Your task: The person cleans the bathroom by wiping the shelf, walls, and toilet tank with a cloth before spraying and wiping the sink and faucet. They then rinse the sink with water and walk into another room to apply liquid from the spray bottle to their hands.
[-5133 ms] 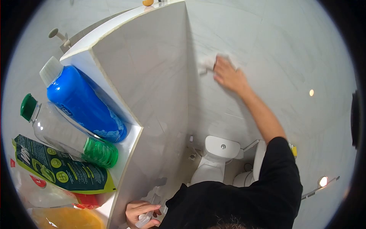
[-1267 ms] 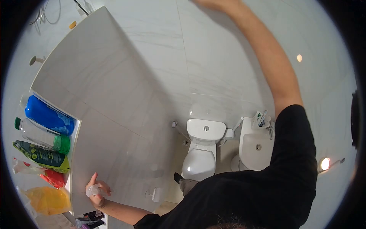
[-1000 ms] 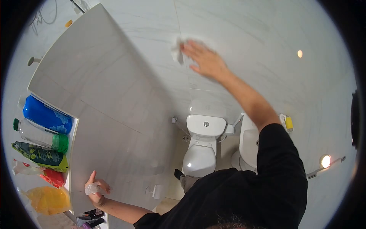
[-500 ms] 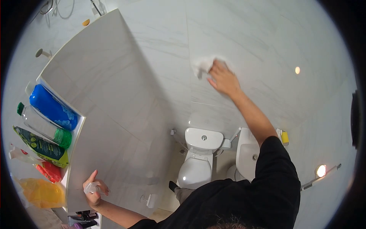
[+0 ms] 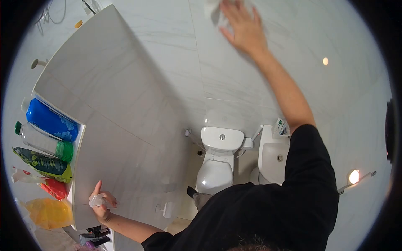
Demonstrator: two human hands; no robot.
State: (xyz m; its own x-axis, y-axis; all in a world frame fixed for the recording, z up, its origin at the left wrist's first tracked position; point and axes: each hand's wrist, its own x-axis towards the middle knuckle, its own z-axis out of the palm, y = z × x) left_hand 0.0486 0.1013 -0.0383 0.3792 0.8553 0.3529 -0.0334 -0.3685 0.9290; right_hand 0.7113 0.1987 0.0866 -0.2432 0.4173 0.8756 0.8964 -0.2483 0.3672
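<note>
While the grip of the right hand [image 5: 247, 33] is spread open, a soft white cloth [image 5: 212, 9] is held under its fingertips against smooth, grey-veined wall [image 5: 167, 42], higher than before; translucent, rounded plastic item [image 5: 98, 201], clasped in left hand [image 5: 104, 209].

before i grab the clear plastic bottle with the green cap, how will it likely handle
The clear plastic bottle is probably light for its size, as green liquid seems to fill only its bottom. Its see-through walls may flex if squeezed, and its rounded body could roll if tipped over.
</note>
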